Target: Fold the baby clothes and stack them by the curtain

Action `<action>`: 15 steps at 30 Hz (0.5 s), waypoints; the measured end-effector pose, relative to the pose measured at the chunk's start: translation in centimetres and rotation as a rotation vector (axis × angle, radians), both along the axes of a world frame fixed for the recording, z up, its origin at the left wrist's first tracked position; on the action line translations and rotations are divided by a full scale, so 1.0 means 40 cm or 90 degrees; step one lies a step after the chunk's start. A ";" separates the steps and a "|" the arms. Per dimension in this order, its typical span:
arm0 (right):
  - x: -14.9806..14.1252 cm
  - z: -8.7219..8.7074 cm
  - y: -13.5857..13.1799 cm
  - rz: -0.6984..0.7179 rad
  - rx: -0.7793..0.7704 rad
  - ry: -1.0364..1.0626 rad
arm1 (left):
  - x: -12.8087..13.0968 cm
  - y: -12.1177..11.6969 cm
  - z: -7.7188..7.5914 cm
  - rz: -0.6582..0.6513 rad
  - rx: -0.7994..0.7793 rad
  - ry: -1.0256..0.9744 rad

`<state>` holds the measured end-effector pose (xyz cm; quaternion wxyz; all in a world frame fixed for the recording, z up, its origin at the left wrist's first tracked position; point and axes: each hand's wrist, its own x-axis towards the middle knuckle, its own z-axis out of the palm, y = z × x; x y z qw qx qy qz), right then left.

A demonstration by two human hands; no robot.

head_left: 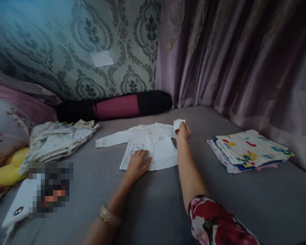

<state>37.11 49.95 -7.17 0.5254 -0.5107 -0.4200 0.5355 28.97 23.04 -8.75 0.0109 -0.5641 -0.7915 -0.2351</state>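
A small white baby shirt (165, 148) lies spread on the grey sheet, with a bear face printed low on its left side and lines of lettering along the hem. Its left-hand sleeve (112, 139) stretches out flat. My left hand (139, 163) rests on the lower front of the shirt beside the bear print, fingers laid out on the cloth. At the other side my right hand (183, 131) grips the end of the right-hand sleeve (179, 124), which is lifted and bent back at the cuff.
Folded colourful cloths (252, 149) are stacked at right. Folded pale clothes (58, 139) lie at left, near a yellow cushion-like thing (10, 166) and a white device (25, 200) with a cable. A black and maroon long bag (117, 106) lies against the wall. Curtains (219, 51) hang at right.
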 end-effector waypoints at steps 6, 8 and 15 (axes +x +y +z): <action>-0.005 0.001 0.019 0.027 -0.078 0.161 | -0.059 0.137 0.028 -0.022 -0.007 -0.073; 0.002 0.001 0.033 0.056 -0.089 0.191 | -0.070 0.203 0.026 -0.066 -0.001 -0.077; 0.044 0.013 0.063 0.153 -0.116 0.367 | -0.087 0.416 0.002 -0.154 -0.026 -0.036</action>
